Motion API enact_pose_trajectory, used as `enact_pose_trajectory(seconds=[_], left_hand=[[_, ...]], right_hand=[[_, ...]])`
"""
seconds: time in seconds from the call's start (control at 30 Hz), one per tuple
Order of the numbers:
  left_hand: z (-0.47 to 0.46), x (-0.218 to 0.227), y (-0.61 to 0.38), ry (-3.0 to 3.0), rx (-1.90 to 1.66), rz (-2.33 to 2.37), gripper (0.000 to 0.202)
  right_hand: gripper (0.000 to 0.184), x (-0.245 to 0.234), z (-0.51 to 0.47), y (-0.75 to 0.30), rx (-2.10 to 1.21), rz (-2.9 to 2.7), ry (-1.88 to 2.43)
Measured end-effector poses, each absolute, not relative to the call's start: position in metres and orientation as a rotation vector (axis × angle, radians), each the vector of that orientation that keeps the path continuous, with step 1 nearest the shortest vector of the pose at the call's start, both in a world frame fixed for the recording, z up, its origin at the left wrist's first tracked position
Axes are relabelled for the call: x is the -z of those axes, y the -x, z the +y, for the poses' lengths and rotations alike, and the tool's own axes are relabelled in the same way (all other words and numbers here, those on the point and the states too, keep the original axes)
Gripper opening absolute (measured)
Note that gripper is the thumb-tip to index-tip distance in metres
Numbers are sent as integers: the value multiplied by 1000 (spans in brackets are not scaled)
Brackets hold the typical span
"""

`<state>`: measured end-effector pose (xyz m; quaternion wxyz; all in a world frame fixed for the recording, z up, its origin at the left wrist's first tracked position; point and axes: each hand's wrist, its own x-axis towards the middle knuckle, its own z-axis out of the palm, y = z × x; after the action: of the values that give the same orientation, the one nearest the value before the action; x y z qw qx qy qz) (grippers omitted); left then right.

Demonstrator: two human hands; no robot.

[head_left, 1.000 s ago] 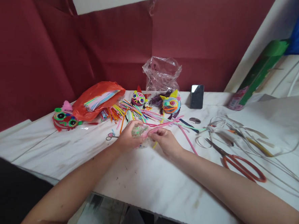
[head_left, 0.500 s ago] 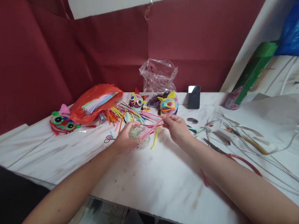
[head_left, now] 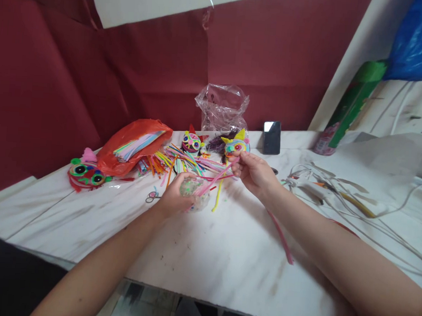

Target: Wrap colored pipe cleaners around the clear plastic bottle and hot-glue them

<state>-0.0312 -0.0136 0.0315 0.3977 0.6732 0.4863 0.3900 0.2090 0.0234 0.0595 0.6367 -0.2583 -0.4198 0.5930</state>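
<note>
My left hand (head_left: 175, 196) is closed around a clear, rounded plastic piece (head_left: 199, 202) with greenish bits on it. A pink pipe cleaner (head_left: 213, 181) runs from that piece up to my right hand (head_left: 248, 170), whose thumb and fingertips pinch its upper end. Just behind my right fingers sits a yellow-eared, light-blue animal head (head_left: 238, 143) made of coiled pipe cleaners. A yellow pipe cleaner (head_left: 217, 196) lies on the table between my hands. Under my right forearm another pink-red strip (head_left: 281, 238) shows in part.
Loose pipe cleaners (head_left: 196, 162) spill from a red plastic bag (head_left: 134, 134). Two more decorated heads, a small one (head_left: 192, 142) and a green-eyed one (head_left: 87, 170), stand leftward. Small scissors (head_left: 153, 197) lie near my left wrist. A phone (head_left: 271, 138) leans behind; white cables (head_left: 385, 235) tangle at right.
My right hand has risen slightly and moved a little right, its fingers more raised. More of the pink-red strip shows below the right forearm. The left hand stays around the plastic piece.
</note>
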Motion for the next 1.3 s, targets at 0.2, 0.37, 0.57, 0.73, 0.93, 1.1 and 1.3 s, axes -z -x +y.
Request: enact_pose_trajectory(seconds=[0.2,0.37,0.57,0.73,0.93,1.1,1.3], left_hand=[[-15,-36,28,-1629,-999,1261,60],[-15,-33,26,-1667,-1059,1291,58],[-4,-17,31,-1955,-1187,1246,60],[-4,-15,32,-1994,-1148,1259,60],[-4,-22,37,-1961,-1055,1194,62],[0,-25,43,-2004,-970,1123,49],[2,-28,44,-2148,-872,1160,82]], right_hand=[[26,-63,24,-210,-1375,-895,589],[32,-45,16,-190,-1511,-1004,754],[31,-20,0,-163,-1503,-1310,789],[30,-13,-2,-158,-1488,-1264,835],[28,-12,-5,-156,-1445,-1226,857],[26,-11,-6,-156,-1441,-1213,856],[27,-11,-6,-155,-1442,-1179,858]])
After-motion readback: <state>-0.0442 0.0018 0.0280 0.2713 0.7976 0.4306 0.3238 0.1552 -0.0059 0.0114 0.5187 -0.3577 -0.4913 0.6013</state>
